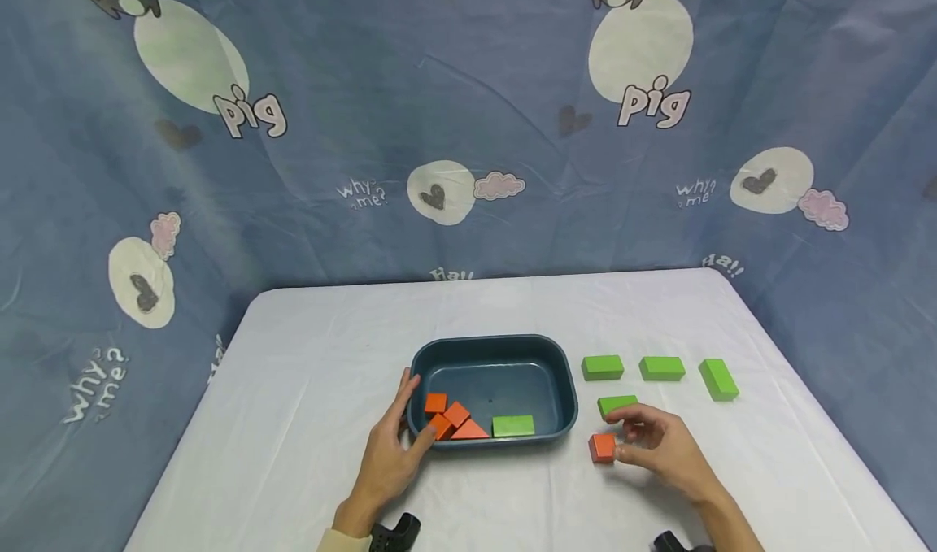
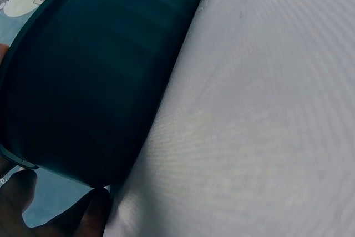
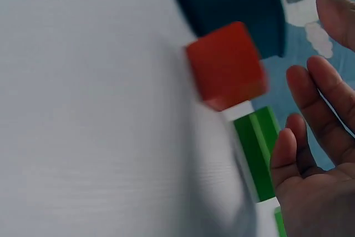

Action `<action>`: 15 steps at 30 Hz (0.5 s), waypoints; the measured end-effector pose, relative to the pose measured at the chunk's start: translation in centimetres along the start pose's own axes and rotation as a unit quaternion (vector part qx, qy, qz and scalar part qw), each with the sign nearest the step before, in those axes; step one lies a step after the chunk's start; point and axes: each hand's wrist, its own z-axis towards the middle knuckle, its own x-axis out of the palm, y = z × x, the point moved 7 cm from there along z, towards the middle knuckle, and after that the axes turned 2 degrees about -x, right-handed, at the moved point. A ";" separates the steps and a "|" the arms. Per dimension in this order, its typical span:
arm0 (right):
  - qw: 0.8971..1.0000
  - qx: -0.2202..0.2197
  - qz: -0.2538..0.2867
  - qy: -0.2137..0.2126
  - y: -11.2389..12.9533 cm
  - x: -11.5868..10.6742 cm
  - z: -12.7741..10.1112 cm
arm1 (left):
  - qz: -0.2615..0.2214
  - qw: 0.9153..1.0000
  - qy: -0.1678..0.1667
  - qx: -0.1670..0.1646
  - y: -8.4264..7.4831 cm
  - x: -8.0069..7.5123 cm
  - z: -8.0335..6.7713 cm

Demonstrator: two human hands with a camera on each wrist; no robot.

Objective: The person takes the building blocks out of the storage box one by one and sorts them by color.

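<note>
Hands (image 1: 388, 460) flank the teal tray (image 1: 505, 385), its long axis running left-right.

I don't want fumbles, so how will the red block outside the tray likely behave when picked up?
The red block will probably feel stiff, since its edges look straight. It seems unlikely to roll, sitting on a flat face. Its smooth-looking sides might be a little slippery.

Blue pig-print cloth backdrop (image 1: 315, 219); white-covered table (image 1: 293, 373)
</note>
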 end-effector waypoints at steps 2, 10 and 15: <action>1.000 -0.011 0.003 -0.001 0.7 -0.4 0.4 | 0.000 1.000 -0.001 0.000 0.1 -0.1 0.0; 0.996 -0.077 0.036 0.017 3.5 -1.0 2.7 | -0.004 1.000 0.001 -0.005 0.3 -0.1 0.1; 0.996 -0.083 0.039 0.019 4.5 -0.8 4.3 | -0.016 1.000 0.003 -0.009 0.3 -0.2 0.0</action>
